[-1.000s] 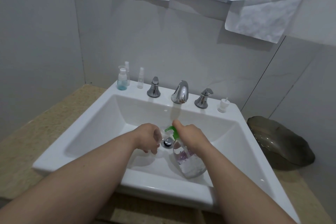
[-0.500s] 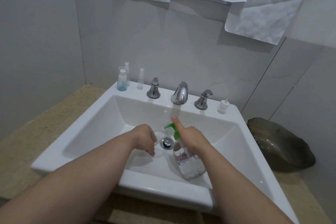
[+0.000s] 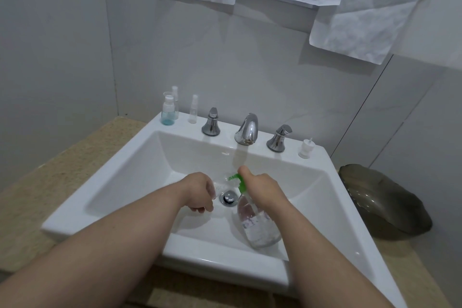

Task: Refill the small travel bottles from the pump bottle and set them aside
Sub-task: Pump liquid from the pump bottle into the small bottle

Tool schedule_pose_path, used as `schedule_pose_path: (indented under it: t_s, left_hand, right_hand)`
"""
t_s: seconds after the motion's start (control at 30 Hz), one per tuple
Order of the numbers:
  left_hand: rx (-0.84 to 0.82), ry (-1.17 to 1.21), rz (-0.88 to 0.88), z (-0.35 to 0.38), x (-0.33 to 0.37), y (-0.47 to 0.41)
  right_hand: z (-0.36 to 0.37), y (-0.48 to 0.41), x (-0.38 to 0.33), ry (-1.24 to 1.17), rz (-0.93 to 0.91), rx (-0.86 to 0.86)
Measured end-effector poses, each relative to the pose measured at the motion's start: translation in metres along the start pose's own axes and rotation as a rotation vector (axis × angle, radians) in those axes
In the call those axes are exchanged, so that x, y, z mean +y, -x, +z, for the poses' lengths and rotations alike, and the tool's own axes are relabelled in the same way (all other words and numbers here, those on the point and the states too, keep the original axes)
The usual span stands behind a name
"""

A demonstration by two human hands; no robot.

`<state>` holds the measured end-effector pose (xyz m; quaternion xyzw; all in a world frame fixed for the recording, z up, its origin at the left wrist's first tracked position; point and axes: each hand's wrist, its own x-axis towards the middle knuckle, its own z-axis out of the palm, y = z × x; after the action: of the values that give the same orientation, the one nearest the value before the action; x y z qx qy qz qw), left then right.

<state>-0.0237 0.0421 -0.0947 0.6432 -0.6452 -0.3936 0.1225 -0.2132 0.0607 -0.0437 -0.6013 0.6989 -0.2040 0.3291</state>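
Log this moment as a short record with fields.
left hand: holds a clear bottle at the pump nozzle; bottle mostly hidden
right hand: grips the pump bottle, thumb on its green head
pump bottle: stands in the sink basin, right of the drain
back ledge, left: blue bottle, spray bottle, one more small bottle behind the blue one
back ledge, right: loose white cap

Your pump bottle (image 3: pixel 260 230) is clear with a green pump head; the sink (image 3: pixel 105 190) is white, the far-left travel bottle (image 3: pixel 168 113) holds blue liquid, the counter (image 3: pixel 62 170) speckled tan, the faucet (image 3: pixel 247 130) chrome.
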Motion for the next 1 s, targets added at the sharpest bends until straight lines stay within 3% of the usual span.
schedule_pose_path:
  t_s: [0.63,1.0]
  left_hand:
    - [-0.013,-0.048,-0.009,-0.002,-0.001,-0.002]
    - [0.000,-0.087,0.035,-0.001,-0.001,-0.002]
  right_hand:
    - [-0.001,0.009,-0.003,0.081,0.001,-0.046]
    - [0.001,0.006,-0.003,0.022,0.000,0.014]
